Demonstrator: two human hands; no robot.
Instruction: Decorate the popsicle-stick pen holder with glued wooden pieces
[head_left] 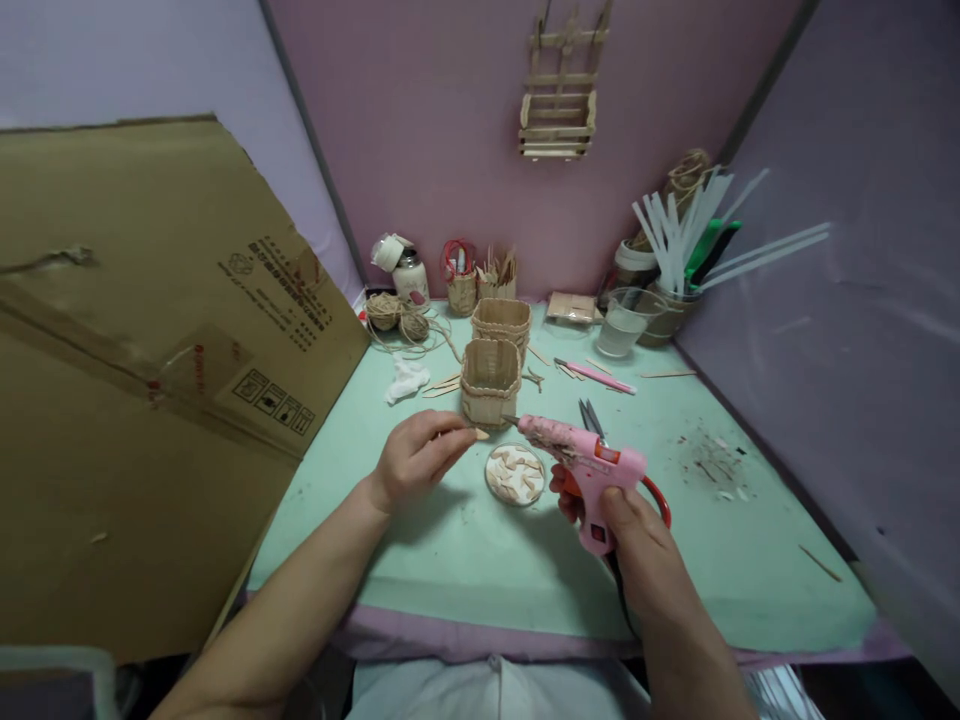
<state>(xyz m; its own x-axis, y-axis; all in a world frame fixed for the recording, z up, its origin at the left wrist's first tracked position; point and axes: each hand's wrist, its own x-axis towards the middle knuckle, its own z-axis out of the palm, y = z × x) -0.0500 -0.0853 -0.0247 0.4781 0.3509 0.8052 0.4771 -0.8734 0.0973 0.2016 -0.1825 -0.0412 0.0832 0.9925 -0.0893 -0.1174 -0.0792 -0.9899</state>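
My right hand [619, 515] is wrapped round the handle of a pink hot glue gun [585, 455], its nozzle pointing left. Between the fingertips of my left hand [424, 450] is a small pale wood piece [481, 434], close to the nozzle. Just behind both stands a small wooden basket [491, 400] with a braided rim. A second wooden basket [502, 314] stands behind it. In front of the nozzle, a round dish [515, 475] holds several small wood pieces. Scissors [592, 418] with an orange-red handle lie partly hidden behind the glue gun.
A large cardboard box [150, 380] borders the left. Twine balls [397, 315], a white jar [411, 280] and stick holders [462, 292] line the back. A plastic cup [621, 325] and a pot of glue sticks [679, 240] stand back right. A pink pen-like tool [600, 377] lies nearer.
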